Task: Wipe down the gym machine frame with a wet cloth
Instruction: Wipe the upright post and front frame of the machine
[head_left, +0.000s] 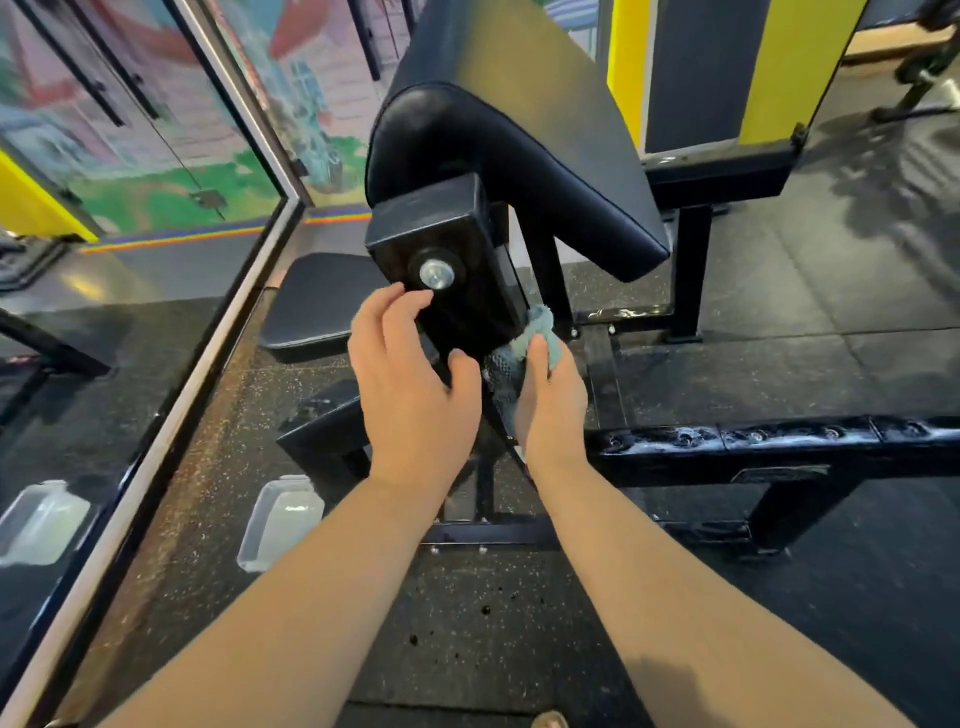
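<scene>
A black gym machine frame post (452, 265) with a silver bolt stands under a slanted black pad (519, 135). My left hand (410, 384) rests on the lower left side of the post, fingers spread around its edge. My right hand (550, 410) holds a blue-green cloth (530, 338) and presses it against the post's lower right corner. Part of the cloth hangs below my fingers, between the two hands.
A clear plastic container (280, 519) with water sits on the rubber floor at lower left, beside a mirror wall (130, 260). A black seat pad (317, 301) lies behind the post. A black frame bar (779, 441) with bolts runs to the right.
</scene>
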